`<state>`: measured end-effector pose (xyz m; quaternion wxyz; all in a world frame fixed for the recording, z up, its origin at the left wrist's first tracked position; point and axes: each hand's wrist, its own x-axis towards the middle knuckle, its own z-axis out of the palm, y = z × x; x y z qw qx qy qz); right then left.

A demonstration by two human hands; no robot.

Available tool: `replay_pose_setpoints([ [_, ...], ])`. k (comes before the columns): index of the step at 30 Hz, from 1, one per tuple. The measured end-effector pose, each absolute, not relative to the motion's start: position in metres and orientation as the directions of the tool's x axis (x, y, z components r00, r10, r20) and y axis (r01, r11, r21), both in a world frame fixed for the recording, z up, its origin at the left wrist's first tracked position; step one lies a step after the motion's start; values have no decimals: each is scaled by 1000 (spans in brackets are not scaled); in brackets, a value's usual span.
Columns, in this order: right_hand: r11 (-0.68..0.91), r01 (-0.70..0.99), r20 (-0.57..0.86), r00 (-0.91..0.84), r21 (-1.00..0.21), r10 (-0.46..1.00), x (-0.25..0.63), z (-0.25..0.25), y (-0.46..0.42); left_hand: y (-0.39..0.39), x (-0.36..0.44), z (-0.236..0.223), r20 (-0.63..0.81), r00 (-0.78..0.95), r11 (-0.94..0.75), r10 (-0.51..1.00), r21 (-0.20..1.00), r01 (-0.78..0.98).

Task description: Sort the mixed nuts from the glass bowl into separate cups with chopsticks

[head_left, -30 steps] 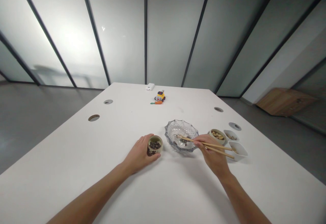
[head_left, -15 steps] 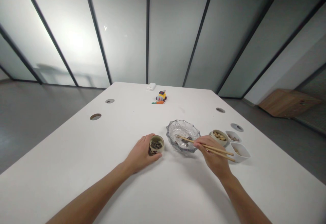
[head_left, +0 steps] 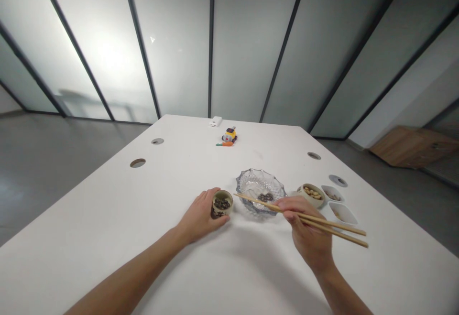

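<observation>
My left hand (head_left: 201,217) is wrapped round a small ceramic cup (head_left: 220,212) with dark lettering, standing on the table. Dark beans or seeds (head_left: 222,203) lie inside the cup. Between my fingers and thumb, my right hand (head_left: 310,231) holds a pair of wooden chopsticks (head_left: 333,224). Their tips reach left over the near rim of a clear scalloped glass bowl (head_left: 247,175), close to the cup. Whether the tips pinch anything is too small to make out. More dark beans (head_left: 266,197) sit in the bottom of the glass bowl.
Right of the glass bowl stand a round bowl of pale nuts (head_left: 312,192) and two white dishes, one behind (head_left: 333,194) and one in front (head_left: 343,213). Farther back are a toy car (head_left: 229,135), a toy carrot (head_left: 225,144) and a white box (head_left: 215,121). Round holes pierce the tabletop.
My right hand has lifted and drawn back towards me, bringing the chopstick tips from inside the glass bowl to above its left near rim. My left hand stays on the cup. The view has shifted slightly.
</observation>
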<state>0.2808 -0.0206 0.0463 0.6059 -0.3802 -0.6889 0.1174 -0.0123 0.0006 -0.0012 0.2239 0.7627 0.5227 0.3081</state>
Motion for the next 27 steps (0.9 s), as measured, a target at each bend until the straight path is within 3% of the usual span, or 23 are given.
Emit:
replay_pose_setpoints([
  [5,619,545,766,69,-566,639,302,49,-14,1,-13,-2,237,265,-355,935,668,654],
  [9,574,661,735,-49,-484,676,324,44,-1,0,-14,-1,233,263,-351,936,668,657],
  [27,550,684,656,-138,-479,742,328,27,6,0,-14,-3,213,281,-349,936,669,657],
])
